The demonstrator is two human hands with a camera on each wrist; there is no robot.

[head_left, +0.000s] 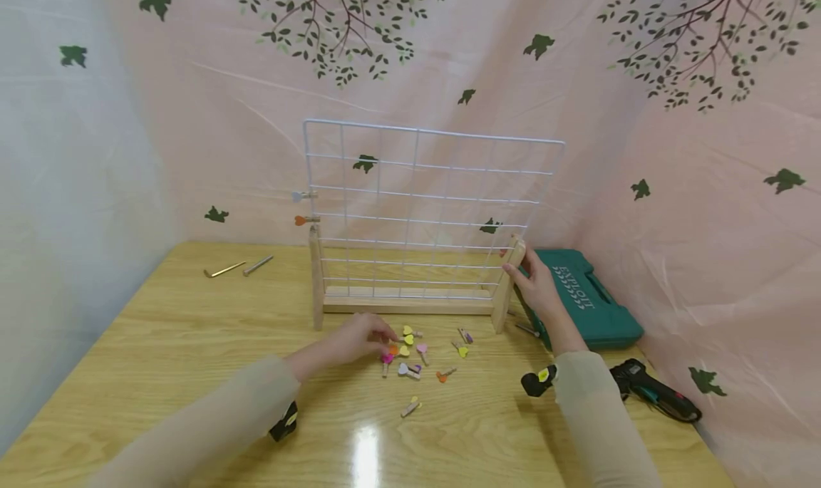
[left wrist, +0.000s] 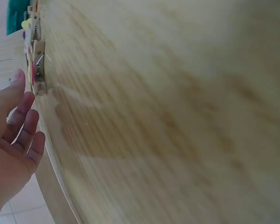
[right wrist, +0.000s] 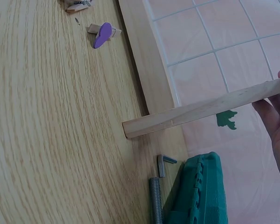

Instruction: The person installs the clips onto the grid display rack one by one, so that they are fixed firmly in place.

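Note:
A white wire grid (head_left: 417,128) stands upright in a wooden stand. My right hand (head_left: 537,283) grips the top of the stand's right post (head_left: 507,288), thumb on one side and fingers on the other; the right wrist view shows the same post (right wrist: 195,110) running down to the table. My left hand (head_left: 359,338) reaches over the left side of a loose pile of small wooden clothespins with coloured hearts, its fingertips close to a magenta heart clothespin (head_left: 387,360). In the left wrist view the left hand (left wrist: 14,135) has relaxed, slightly bent fingers beside the clothespins (left wrist: 39,60).
A blue heart clothespin (head_left: 300,196) and an orange one (head_left: 303,220) are clipped to the grid's left edge. At right lie a green case (head_left: 590,310) and a black tool with a pistol grip (head_left: 661,395). A bolt (head_left: 258,266) and a brass-coloured hook (head_left: 224,269) lie back left.

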